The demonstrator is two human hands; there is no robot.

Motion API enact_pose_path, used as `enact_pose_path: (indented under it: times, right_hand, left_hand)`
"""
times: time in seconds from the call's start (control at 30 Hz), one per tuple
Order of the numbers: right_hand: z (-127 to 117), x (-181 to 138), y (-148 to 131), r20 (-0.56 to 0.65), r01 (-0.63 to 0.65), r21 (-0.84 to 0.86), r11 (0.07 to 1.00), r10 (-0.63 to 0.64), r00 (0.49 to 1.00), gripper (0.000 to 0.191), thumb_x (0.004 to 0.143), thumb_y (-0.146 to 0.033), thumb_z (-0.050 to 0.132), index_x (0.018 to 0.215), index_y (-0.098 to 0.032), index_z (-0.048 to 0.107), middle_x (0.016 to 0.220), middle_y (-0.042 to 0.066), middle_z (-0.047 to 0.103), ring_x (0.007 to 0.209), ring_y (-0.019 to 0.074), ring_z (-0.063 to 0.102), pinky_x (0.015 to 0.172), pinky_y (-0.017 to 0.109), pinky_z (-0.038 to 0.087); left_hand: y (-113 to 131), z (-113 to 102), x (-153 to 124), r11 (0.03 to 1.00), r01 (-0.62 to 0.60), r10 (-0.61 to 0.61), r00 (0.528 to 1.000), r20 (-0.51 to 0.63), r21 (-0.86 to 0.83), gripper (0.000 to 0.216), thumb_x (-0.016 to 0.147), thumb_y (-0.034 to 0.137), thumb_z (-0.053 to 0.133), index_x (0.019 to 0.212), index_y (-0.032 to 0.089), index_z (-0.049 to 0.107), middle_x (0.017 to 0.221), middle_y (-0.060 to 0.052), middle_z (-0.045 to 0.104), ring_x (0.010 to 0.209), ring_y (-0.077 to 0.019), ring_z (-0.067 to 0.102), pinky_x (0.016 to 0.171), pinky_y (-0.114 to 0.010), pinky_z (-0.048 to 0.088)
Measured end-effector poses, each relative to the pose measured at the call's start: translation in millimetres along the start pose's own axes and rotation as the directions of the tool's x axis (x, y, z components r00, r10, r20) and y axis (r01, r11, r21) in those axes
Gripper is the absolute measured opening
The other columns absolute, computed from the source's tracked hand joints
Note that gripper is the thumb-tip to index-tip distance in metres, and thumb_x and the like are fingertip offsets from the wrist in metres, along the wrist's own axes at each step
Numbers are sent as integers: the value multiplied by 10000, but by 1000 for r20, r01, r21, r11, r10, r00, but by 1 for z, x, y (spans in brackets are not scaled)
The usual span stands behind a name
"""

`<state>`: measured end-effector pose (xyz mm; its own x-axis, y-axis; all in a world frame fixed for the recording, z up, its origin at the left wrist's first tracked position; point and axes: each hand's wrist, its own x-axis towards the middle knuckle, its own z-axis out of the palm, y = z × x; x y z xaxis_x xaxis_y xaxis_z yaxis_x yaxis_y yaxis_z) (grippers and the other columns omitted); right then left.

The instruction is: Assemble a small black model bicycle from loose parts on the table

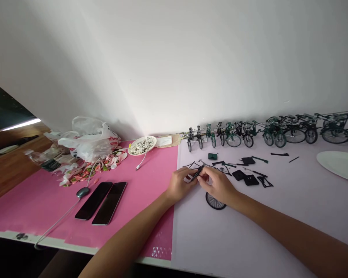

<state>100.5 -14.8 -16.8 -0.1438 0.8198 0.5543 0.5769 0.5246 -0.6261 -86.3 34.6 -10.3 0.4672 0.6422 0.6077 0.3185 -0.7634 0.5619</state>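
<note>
My left hand (181, 184) and my right hand (217, 184) meet over the pale table, both pinching a small black model part (197, 173) between their fingertips. A small spoked black wheel (215, 202) lies on the table just under my right wrist. Several loose black and green model parts (246, 173) are scattered right behind my hands. A row of finished small green and black model bicycles (249, 133) stands along the wall at the back.
A pink mat (145, 185) covers the table's left part, with two dark phones (101, 202), a mouse (82, 192), a white bowl of small pieces (142, 145), a charging cable and plastic bags with wrappers (87, 146). A white plate (340, 165) sits at far right.
</note>
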Motion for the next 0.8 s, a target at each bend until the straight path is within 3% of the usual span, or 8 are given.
enact_pose_path:
  times: [0.47, 0.8]
  right_hand:
    - [5, -2, 3, 8, 44, -128, 991, -43, 999, 157, 941, -230, 500, 799, -241, 433, 725, -6, 542, 615, 160, 536, 560, 276, 393]
    - [2, -1, -2, -3, -2, -69, 998, 2, 1000, 136, 951, -259, 500, 823, -242, 458, 719, -4, 564, 616, 166, 546, 571, 281, 421]
  left_hand:
    - [0, 2, 0, 1000, 15, -15, 1000, -5, -1, 225, 863, 269, 717, 1057, 169, 772, 817, -64, 732, 666, -136, 642, 636, -258, 549]
    - [3, -1, -1, 1000, 23, -24, 1000, 19, 18, 199, 871, 248, 711, 1045, 169, 770, 805, -49, 714, 694, -131, 637, 662, -243, 546]
